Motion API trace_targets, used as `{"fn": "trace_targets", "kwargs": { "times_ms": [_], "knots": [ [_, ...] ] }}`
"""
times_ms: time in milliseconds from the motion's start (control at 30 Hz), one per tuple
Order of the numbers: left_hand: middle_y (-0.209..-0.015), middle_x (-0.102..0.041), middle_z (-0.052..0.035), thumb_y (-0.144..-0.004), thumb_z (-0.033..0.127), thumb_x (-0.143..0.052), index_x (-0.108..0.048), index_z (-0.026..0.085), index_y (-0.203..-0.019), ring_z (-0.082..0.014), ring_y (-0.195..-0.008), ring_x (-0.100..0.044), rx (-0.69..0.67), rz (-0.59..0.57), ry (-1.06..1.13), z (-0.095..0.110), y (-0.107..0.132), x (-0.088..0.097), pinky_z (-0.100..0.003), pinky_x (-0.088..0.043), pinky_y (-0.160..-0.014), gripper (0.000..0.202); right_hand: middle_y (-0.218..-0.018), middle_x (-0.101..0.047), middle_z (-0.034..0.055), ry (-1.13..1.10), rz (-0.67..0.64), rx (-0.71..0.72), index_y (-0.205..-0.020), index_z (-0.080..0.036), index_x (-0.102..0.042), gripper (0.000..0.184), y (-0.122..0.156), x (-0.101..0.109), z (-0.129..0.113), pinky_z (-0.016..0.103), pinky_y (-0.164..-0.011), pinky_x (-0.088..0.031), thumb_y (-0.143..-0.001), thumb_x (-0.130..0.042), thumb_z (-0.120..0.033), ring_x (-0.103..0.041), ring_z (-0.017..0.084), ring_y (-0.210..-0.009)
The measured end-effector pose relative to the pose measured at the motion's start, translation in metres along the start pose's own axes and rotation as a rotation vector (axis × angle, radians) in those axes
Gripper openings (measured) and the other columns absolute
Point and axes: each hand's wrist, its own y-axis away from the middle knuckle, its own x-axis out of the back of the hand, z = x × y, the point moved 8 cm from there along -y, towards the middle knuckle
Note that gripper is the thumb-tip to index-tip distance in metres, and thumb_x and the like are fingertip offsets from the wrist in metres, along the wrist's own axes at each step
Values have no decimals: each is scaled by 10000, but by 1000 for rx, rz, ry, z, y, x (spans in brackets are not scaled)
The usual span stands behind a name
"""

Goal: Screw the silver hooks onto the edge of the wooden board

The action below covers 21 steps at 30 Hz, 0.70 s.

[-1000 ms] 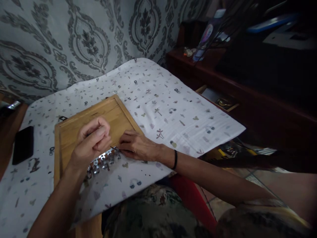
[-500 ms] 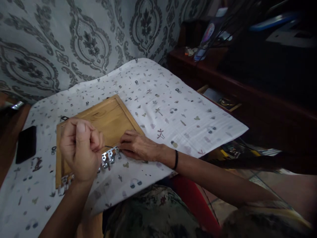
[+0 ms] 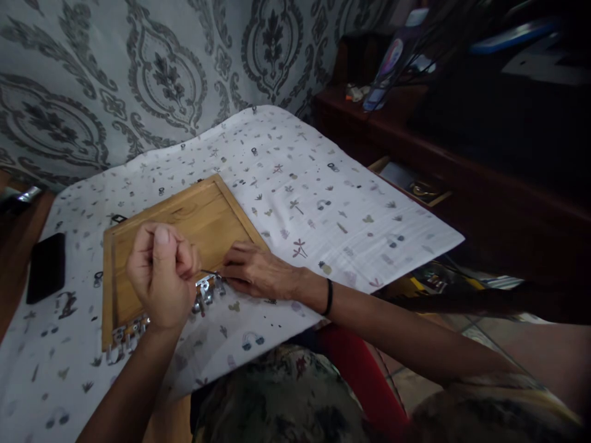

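A framed wooden panel [image 3: 198, 218] lies on the table, with a row of shiny metal hooks [image 3: 206, 292] along its near edge. My left hand [image 3: 161, 271] is a closed fist above the panel. A thin dark shaft [image 3: 210, 272], like a screwdriver's, runs from it towards the right end of the hooks; any handle is hidden in the fist. My right hand [image 3: 253, 269], with a black band at the wrist, rests at the panel's near right corner. Its fingers are pressed together at the last hook, and their tips are partly hidden.
A white printed tablecloth [image 3: 332, 221] covers the table. On its left lies a black phone [image 3: 46, 268]. A patterned curtain [image 3: 161, 74] hangs behind. To the right are a dark red desk [image 3: 337, 111], a bottle [image 3: 394, 58] and a partly open drawer [image 3: 406, 181].
My left fist has shifted a little to the right, uncovering more hooks at the left and covering some in the middle. My right hand has stayed in place.
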Motion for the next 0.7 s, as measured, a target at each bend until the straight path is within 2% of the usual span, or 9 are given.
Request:
{"fn": "trace_targets", "kwargs": {
  "times_ms": [133,500,700],
  "knots": [
    [-465,-339,95,-880,369,-821,-583,190,-685,-50,-381,-175,8,2,-29,1,1,0,-239,-140,-375,356,-1048,-679,124,-8,17,3,-1071,-126,-738,261,0,1,0,376,-887,-436,-1066,-506,-245,-512,242,-972],
    [-454,-262,90,-929,372,-752,-611,217,-730,-62,-382,-130,80,-40,-31,-3,1,3,-276,-123,-400,289,-1050,-676,128,-1,-2,-1,-1080,-122,-733,237,0,1,-1,371,-900,-435,-1057,-529,-243,-516,239,-982],
    [-456,-243,99,-954,368,-717,-630,230,-806,-64,-386,-123,130,-196,-44,-10,-4,-3,-250,-130,-407,221,-1050,-684,124,7,-9,4,-1115,-123,-735,254,0,1,-2,376,-910,-433,-1060,-517,-241,-519,247,-988]
  ]
}}
